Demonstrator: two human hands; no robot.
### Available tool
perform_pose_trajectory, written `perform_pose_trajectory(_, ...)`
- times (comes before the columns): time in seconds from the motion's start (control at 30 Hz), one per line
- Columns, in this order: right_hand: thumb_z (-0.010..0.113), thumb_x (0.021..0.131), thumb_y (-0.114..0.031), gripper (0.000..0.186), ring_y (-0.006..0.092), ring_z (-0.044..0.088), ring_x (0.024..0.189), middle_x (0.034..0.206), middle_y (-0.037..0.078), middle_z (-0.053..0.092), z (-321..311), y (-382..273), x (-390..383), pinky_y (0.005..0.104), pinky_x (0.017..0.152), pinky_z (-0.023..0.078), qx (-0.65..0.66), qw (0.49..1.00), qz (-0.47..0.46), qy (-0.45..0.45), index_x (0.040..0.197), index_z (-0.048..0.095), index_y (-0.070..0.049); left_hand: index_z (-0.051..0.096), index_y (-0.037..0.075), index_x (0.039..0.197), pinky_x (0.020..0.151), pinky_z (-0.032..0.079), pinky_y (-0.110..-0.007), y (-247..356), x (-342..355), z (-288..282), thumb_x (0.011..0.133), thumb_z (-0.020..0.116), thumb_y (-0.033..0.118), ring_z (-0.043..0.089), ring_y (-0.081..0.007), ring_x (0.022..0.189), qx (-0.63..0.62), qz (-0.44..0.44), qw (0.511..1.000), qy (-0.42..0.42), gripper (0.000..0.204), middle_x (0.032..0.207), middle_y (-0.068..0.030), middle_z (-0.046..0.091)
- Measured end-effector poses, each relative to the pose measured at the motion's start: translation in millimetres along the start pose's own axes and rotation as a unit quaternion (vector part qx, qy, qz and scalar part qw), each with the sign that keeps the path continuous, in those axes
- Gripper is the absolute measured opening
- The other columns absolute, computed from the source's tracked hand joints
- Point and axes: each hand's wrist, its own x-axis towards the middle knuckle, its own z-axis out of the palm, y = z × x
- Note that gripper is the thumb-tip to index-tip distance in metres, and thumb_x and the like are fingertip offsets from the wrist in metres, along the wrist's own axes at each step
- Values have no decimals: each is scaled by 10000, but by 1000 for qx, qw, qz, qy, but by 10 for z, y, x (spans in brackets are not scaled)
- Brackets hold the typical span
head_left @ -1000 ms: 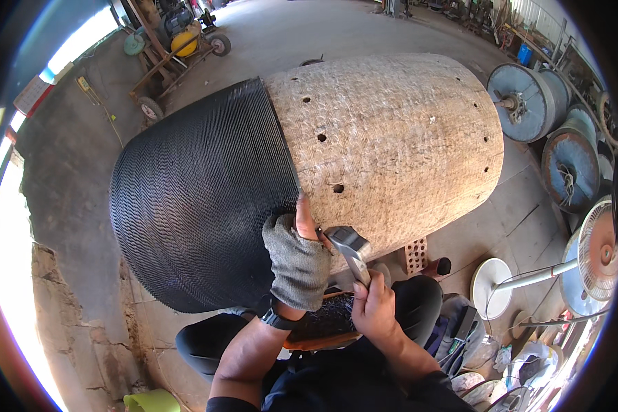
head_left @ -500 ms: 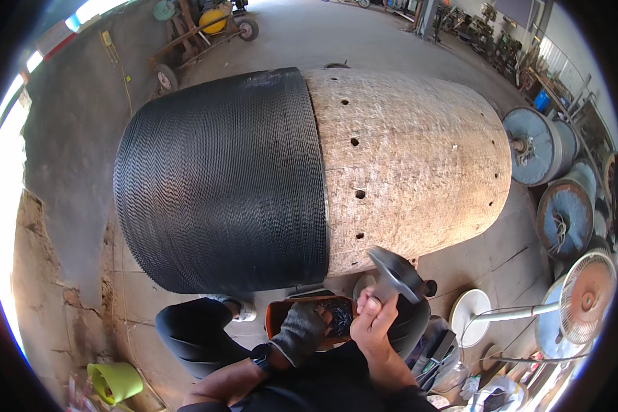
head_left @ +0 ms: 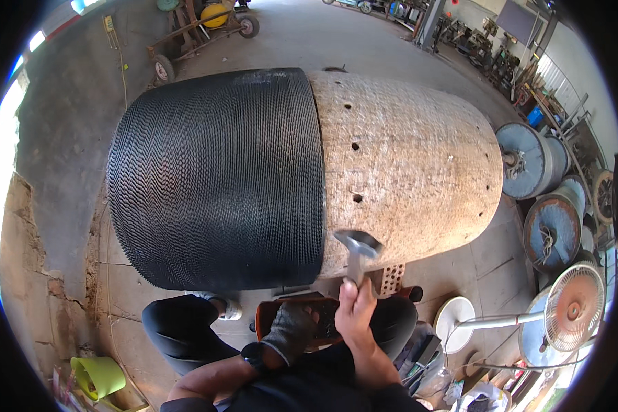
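Observation:
My right hand (head_left: 356, 309) is closed round the handle of a hammer (head_left: 359, 243), its steel head raised in front of the drum's lower side. My left hand (head_left: 290, 334), in a grey glove with bare fingertips, is over an orange box (head_left: 263, 320). Its fingers are curled in, and what they hold, if anything, is hidden. Small dark metal pieces (head_left: 327, 317), too small to name, lie in the box. Before me lies a big drum: rows of black toothed strip (head_left: 216, 178) cover its left part, while the right part is bare, tan, rough surface (head_left: 412, 165) with dark holes.
A standing fan (head_left: 574, 307) lies toward the right, its round white base (head_left: 454, 323) near my knee. Blue-grey spools (head_left: 529, 159) line the right side. A green bucket (head_left: 97, 378) is at lower left. Farther back stands a wheeled cart (head_left: 202, 34).
The hammer has moved left and a little up toward the drum, turning more upright. My left hand has drawn slightly left over the box. The whole view has shifted a little.

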Motion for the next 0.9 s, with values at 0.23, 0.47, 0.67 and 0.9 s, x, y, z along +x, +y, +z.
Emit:
perform_pose_trajectory(0.23,558,1001,-167,193,453,604,631,714,242,589,30,-36,154,471,582,492,-106,991,67,-39,1076,561,11,614,11,937,572,513,-458,156,99,-504,846,677,136,669,-342,710,9,62,997,-46,167,798,-177,651)
perform_pose_trajectory(0.47,492,1037,-191,238,234,591,548,676,120,598,-15,41,20,377,505,449,-91,992,-76,50,1081,531,40,616,62,1062,690,468,-458,-142,788,-1388,729,701,22,642,-308,849,47,210,946,244,345,998,-114,648)
perform_pose_trajectory(0.67,520,1000,-145,190,458,589,553,715,182,660,-78,-86,-43,530,537,482,89,992,-54,77,1066,529,33,582,74,1140,842,525,-514,-528,1390,-1601,724,715,53,633,-298,911,159,259,881,363,437,1106,-109,567)
perform_pose_trajectory(0.9,528,1030,-167,235,230,601,584,722,169,606,-170,-206,48,385,538,470,-106,993,-14,-41,1046,516,67,597,87,1171,871,514,-521,-506,1371,-1606,745,713,79,633,-289,922,186,219,888,358,442,1115,-107,554)
